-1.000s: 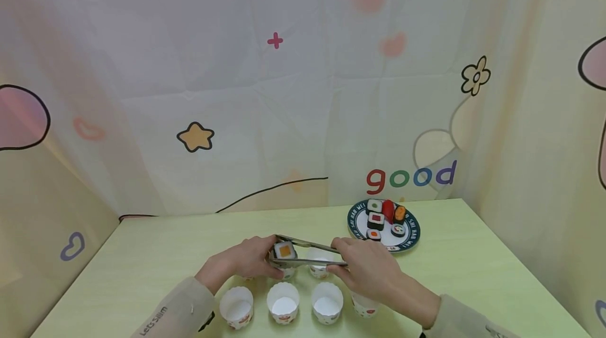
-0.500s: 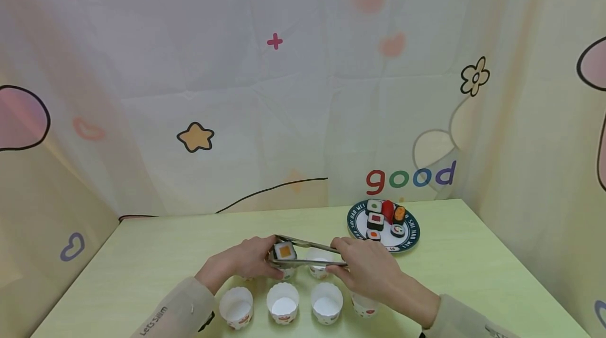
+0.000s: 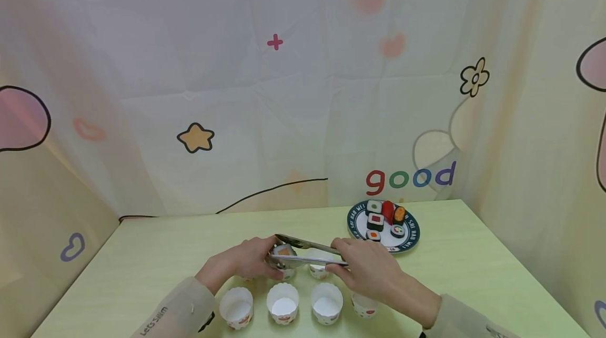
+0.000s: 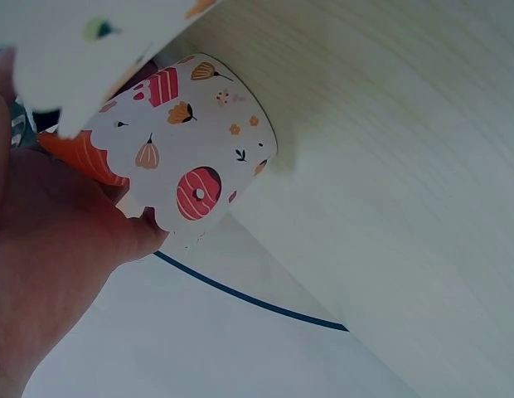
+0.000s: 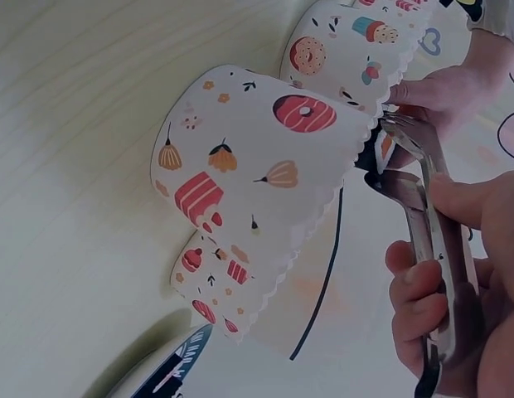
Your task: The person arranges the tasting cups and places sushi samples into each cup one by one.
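Observation:
My right hand (image 3: pixel 371 267) grips metal tongs (image 5: pixel 443 249), fingers curled round both arms. Near the tongs' tips sits a sushi roll (image 3: pixel 284 249) with an orange centre and dark wrapping, partly hidden behind the near arm. It is at the mouth of a patterned paper cup (image 3: pixel 287 274) in the back row; whether the tips still press it, I cannot tell. My left hand (image 3: pixel 250 256) holds that cup's rim between thumb and fingers. In the left wrist view, an orange striped piece (image 4: pixel 87 157) shows at a cup's rim beside the thumb.
Several white paper cups stand in front, among them a left one (image 3: pixel 236 307), a middle one (image 3: pixel 283 304) and another (image 3: pixel 326 304). A blue-rimmed plate (image 3: pixel 414 233) with several sushi pieces stands at the back right. A printed cloth (image 3: pixel 284 91) hangs behind the table.
The roll has dropped slightly and its face is now partly covered by the tongs' near arm. The tongs' arms have shifted and tilted. Both hands keep almost the same place.

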The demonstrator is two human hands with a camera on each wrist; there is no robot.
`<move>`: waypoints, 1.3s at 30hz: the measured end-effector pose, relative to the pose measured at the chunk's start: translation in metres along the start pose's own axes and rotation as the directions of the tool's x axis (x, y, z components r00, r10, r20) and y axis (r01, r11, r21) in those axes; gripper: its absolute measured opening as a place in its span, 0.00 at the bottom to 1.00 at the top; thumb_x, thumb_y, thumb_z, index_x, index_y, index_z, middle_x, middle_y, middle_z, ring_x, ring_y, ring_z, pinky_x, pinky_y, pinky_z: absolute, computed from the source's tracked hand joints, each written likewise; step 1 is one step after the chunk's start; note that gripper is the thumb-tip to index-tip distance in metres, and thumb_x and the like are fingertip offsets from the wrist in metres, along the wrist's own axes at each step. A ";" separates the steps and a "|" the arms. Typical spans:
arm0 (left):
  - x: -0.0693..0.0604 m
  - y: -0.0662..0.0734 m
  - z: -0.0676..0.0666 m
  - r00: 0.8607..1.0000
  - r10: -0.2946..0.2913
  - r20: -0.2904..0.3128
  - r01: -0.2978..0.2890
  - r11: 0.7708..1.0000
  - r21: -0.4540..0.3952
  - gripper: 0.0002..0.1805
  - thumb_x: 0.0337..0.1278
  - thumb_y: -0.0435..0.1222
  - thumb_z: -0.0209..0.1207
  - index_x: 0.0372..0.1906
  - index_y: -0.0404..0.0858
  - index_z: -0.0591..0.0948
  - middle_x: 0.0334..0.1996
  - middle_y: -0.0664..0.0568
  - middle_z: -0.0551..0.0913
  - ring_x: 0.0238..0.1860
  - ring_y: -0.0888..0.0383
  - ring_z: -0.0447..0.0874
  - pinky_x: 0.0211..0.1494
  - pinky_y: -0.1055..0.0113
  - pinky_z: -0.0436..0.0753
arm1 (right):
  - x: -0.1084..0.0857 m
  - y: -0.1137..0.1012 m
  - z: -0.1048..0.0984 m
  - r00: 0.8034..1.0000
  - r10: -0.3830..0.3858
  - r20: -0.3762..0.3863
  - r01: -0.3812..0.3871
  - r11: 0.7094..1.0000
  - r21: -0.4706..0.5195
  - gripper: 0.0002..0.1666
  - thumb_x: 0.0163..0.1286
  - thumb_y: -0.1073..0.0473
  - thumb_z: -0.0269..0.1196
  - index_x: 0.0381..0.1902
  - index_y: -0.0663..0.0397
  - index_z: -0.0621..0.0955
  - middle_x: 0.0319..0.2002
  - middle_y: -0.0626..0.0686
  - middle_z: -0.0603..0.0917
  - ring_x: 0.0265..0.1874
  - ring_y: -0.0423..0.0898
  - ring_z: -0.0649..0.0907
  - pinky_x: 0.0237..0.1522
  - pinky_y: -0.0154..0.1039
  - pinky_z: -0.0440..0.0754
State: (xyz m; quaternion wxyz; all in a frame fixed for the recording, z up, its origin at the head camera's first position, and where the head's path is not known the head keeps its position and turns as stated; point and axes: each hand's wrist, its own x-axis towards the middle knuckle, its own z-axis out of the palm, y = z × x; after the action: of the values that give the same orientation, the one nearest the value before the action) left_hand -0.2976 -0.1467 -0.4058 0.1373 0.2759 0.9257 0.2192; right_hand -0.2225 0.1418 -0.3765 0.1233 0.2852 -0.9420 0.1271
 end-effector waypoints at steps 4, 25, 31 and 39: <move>-0.001 0.000 0.000 1.000 -0.004 0.000 0.004 1.000 0.007 0.29 0.54 0.48 0.75 0.55 0.43 0.74 0.40 0.56 0.80 0.37 0.56 0.76 0.40 0.58 0.76 | -0.001 0.001 0.000 1.000 -0.017 -0.006 0.017 1.000 0.001 0.16 0.68 0.46 0.71 0.44 0.50 0.82 0.27 0.39 0.76 0.21 0.37 0.72 0.21 0.33 0.69; -0.003 0.002 -0.001 1.000 -0.016 0.021 0.017 0.997 -0.074 0.29 0.56 0.44 0.75 0.59 0.44 0.75 0.43 0.55 0.83 0.36 0.57 0.78 0.35 0.60 0.76 | 0.002 0.005 -0.004 1.000 -0.015 -0.009 0.015 1.000 0.022 0.20 0.69 0.46 0.70 0.49 0.53 0.84 0.33 0.43 0.83 0.25 0.37 0.75 0.24 0.34 0.74; -0.004 0.003 -0.001 1.000 -0.023 0.018 0.024 0.998 -0.054 0.30 0.55 0.45 0.75 0.60 0.45 0.74 0.39 0.56 0.81 0.33 0.57 0.77 0.34 0.60 0.76 | 0.002 0.006 -0.008 1.000 0.013 -0.022 -0.013 1.000 0.005 0.18 0.69 0.46 0.71 0.47 0.51 0.83 0.31 0.41 0.81 0.25 0.36 0.75 0.23 0.35 0.73; -0.004 0.003 -0.003 1.000 -0.008 0.024 0.008 0.999 -0.032 0.32 0.56 0.46 0.75 0.62 0.44 0.73 0.39 0.56 0.81 0.36 0.58 0.78 0.39 0.57 0.78 | 0.000 0.011 -0.011 0.998 0.064 -0.011 -0.063 0.997 0.035 0.17 0.68 0.47 0.72 0.45 0.52 0.83 0.27 0.38 0.77 0.23 0.37 0.72 0.22 0.34 0.71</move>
State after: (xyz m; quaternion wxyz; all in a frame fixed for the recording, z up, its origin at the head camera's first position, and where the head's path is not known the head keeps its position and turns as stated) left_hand -0.2936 -0.1476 -0.4011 0.1535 0.2726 0.9215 0.2301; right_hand -0.2268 0.1545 -0.3677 0.1198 0.2565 -0.9475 0.1489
